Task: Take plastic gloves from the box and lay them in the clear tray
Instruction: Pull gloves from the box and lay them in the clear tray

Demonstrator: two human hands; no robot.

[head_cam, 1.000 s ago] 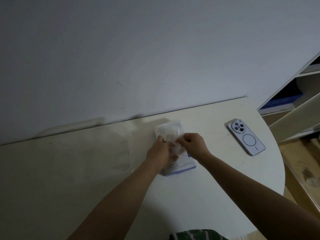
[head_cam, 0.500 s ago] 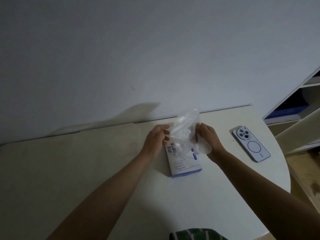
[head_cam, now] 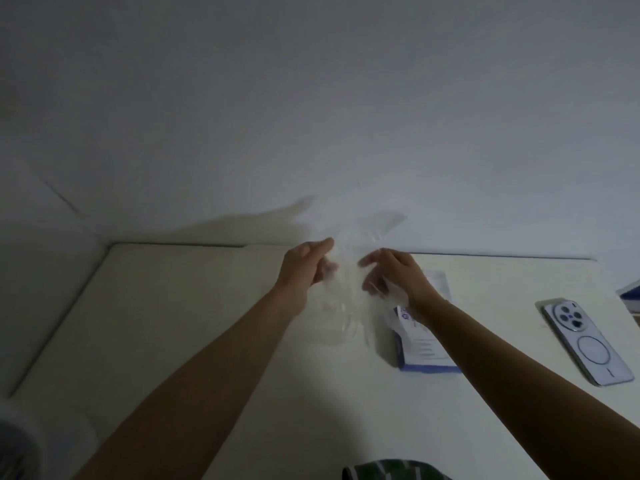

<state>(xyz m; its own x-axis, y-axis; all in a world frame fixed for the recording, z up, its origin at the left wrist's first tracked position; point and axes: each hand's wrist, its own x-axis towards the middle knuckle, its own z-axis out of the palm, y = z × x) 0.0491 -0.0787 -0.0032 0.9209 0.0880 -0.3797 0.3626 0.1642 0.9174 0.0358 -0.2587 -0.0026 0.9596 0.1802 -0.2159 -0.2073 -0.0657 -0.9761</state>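
I hold a thin clear plastic glove [head_cam: 369, 228] up in the air between both hands, its upper end blurred against the wall. My left hand [head_cam: 304, 268] pinches its left side and my right hand [head_cam: 398, 278] pinches its right side. The white and blue glove box [head_cam: 427, 344] lies flat on the table, partly under my right wrist. The clear tray [head_cam: 341, 336] is very faint; only a rounded corner of its rim shows, just below the glove and left of the box.
A phone [head_cam: 588, 344] lies camera side up at the right of the white table [head_cam: 173, 323]. The wall runs close behind the table. A shelf edge [head_cam: 630, 294] shows at the far right.
The glove has come out of the box and been lifted. Both hands have carried it up and to the left, from over the box to above the tray's corner.
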